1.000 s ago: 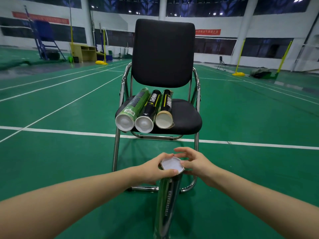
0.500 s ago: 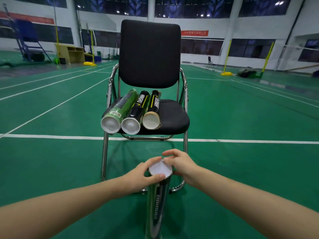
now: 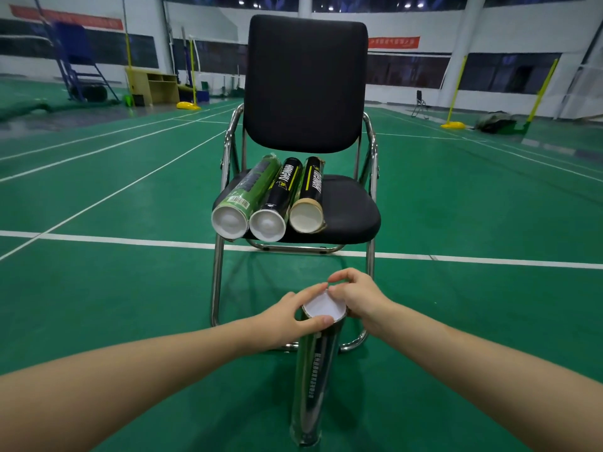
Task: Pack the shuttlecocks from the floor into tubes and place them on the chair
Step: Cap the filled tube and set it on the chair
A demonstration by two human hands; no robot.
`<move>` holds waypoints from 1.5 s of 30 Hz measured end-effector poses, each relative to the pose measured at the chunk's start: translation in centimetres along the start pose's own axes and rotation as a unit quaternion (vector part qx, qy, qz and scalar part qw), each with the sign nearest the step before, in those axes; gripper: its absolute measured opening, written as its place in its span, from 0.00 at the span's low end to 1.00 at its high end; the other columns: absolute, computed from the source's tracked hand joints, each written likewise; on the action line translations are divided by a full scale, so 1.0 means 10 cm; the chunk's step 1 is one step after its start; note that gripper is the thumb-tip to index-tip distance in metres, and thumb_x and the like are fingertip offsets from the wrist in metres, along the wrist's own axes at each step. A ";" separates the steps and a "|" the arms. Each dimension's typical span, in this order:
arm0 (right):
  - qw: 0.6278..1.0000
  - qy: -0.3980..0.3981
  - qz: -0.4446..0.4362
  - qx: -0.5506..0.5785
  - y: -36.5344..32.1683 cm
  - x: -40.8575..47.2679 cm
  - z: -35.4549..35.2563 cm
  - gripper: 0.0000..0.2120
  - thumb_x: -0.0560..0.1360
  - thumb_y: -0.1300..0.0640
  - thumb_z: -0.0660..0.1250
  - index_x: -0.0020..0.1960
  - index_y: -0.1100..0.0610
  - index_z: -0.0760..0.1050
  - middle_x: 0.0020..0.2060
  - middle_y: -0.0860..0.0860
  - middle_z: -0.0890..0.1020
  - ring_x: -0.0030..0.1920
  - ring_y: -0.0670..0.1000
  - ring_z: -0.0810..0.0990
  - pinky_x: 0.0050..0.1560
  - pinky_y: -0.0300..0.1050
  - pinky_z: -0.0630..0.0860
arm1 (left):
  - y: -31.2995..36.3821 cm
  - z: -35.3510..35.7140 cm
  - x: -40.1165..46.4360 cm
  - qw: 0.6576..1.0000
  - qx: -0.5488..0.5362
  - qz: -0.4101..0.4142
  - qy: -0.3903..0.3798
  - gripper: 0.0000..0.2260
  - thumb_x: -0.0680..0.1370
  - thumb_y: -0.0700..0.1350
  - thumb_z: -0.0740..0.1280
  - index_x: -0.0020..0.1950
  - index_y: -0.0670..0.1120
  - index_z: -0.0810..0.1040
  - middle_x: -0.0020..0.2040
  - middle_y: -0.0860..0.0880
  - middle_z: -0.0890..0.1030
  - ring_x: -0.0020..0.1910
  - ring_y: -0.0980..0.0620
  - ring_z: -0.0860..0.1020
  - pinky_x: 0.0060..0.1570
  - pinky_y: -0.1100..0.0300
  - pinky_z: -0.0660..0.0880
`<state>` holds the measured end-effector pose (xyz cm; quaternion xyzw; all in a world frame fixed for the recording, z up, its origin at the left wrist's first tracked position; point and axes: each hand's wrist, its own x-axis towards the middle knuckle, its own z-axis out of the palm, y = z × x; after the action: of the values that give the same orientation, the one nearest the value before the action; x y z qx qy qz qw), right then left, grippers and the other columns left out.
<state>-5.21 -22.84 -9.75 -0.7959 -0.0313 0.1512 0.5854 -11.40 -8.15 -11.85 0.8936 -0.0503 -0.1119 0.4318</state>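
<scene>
A dark shiny shuttlecock tube [image 3: 311, 380] stands upright on the green floor in front of the chair [image 3: 349, 210]. Its white cap [image 3: 323, 306] sits on the top end. My left hand [image 3: 290, 316] grips the tube's top from the left, thumb on the cap's near rim. My right hand [image 3: 354, 295] pinches the cap's far right rim with curled fingers. Three capped tubes lie side by side on the black seat: a green one [image 3: 246, 197], a black one [image 3: 277, 203] and a black one with a tan end [image 3: 310, 199]. No loose shuttlecocks are in sight.
The chair's chrome legs [image 3: 217, 282] stand just behind the upright tube. A white court line [image 3: 130, 242] crosses the floor under the chair. Yellow net posts [image 3: 456, 89], a wooden desk [image 3: 153, 86] and a blue umpire stand [image 3: 78, 63] are far back.
My view has shifted slightly, so the chair sits a little more to the right in frame. Both hands stay on the tube's top; my right fingers have curled tighter over the cap's rim.
</scene>
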 end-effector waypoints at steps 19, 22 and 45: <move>0.995 -0.077 0.047 0.035 -0.01 -0.18 -0.19 0.19 0.71 0.67 0.69 0.58 0.58 0.69 0.50 0.54 0.78 0.52 0.54 0.78 0.54 0.47 0.75 | 0.07 0.00 -0.02 0.997 0.056 -0.022 -0.045 0.33 0.78 0.61 0.60 0.77 0.60 0.46 0.75 0.44 0.58 0.74 0.45 0.60 0.72 0.52 0.57; 0.996 -0.079 0.049 0.017 0.05 -0.17 -0.18 0.20 0.69 0.67 0.70 0.59 0.58 0.69 0.50 0.54 0.78 0.51 0.54 0.78 0.49 0.46 0.75 | 0.08 -0.02 -0.04 0.997 0.066 -0.013 -0.041 0.33 0.78 0.61 0.61 0.77 0.59 0.47 0.76 0.46 0.58 0.74 0.48 0.60 0.72 0.54 0.57; 0.988 -0.059 0.137 0.029 0.08 -0.26 -0.16 0.13 0.71 0.59 0.71 0.52 0.58 0.71 0.55 0.54 0.75 0.52 0.53 0.75 0.36 0.50 0.78 | 0.25 0.11 0.01 0.952 -0.284 -0.103 0.059 0.24 0.81 0.41 0.59 0.74 0.59 0.60 0.70 0.47 0.65 0.57 0.44 0.76 0.42 0.50 0.82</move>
<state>-7.36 -25.14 -9.54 -0.7648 0.0481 0.2774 0.5795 -11.54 -10.57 -10.63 0.7395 0.1012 -0.1129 0.6558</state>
